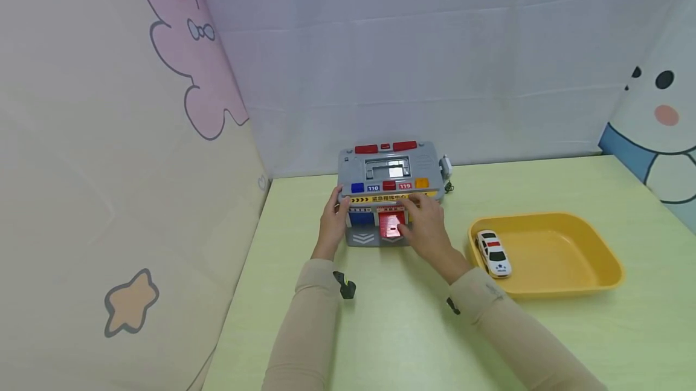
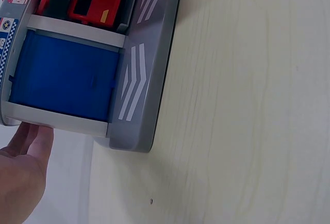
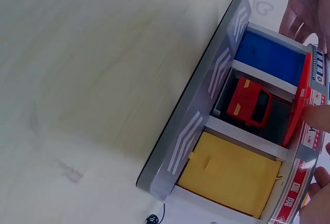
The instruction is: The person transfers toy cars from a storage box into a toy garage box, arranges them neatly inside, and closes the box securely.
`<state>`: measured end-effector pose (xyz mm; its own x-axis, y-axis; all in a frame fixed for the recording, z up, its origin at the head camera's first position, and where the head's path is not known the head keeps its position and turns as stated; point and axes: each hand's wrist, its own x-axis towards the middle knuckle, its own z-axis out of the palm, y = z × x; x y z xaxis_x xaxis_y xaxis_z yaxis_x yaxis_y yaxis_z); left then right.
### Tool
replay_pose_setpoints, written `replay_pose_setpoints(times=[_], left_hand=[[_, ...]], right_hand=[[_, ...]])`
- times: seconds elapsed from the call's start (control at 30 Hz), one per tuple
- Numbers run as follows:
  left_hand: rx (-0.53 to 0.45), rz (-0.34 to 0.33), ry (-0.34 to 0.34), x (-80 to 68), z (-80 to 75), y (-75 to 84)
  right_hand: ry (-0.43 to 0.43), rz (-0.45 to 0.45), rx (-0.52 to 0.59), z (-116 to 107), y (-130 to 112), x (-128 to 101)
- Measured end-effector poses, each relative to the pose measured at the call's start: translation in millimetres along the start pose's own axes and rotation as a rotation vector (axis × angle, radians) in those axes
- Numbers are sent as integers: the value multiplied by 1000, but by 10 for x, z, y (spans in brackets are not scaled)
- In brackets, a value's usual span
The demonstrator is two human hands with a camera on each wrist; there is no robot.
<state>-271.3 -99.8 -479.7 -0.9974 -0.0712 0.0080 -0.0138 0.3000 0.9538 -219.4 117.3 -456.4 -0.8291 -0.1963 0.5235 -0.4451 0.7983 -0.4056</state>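
Both hands at toy garage (image 1: 387, 188), red door raised
Left hand (image 1: 331, 222) braces the left wall, fingers straight; right hand (image 1: 426, 225) fingers lift red door (image 3: 296, 105); keep red car (image 3: 249, 102) clear

A children's playroom: cartoon wall panels (image 1: 179, 46), toy garage (image 1: 387, 188)

We see a yellow tray (image 1: 565, 285) just right of our right hand, a white toy car (image 1: 493, 253) at its near-left edge, pale green table (image 1: 391, 330) beneath, cartoon wall panels (image 1: 109, 137) beyond our left.
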Motion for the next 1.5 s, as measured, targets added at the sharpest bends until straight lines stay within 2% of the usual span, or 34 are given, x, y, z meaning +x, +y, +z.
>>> replay_pose_setpoints(times=[0.17, 0.33, 0.53, 0.63, 1.0, 1.27, 1.5], left_hand=[[19, -8, -1, -4, -4, -2], [23, -24, -8, -7, -11, 9], [14, -12, -14, -11, -19, 6], [8, -10, -14, -13, -20, 4], [14, -27, -13, -10, -21, 4], [5, 10, -3, 10, -6, -1], [6, 19, -2, 17, -13, -9]], right_hand=[[-33, -49, -73, 18, 35, 37], [-23, -87, -121, 70, 76, 65], [-8, -66, -199, 179, 110, 65], [25, -73, -235, 241, 130, 57], [99, -88, -307, 354, 176, 55], [45, -25, -380, 375, 144, 70], [74, -42, -426, 396, 122, 95]])
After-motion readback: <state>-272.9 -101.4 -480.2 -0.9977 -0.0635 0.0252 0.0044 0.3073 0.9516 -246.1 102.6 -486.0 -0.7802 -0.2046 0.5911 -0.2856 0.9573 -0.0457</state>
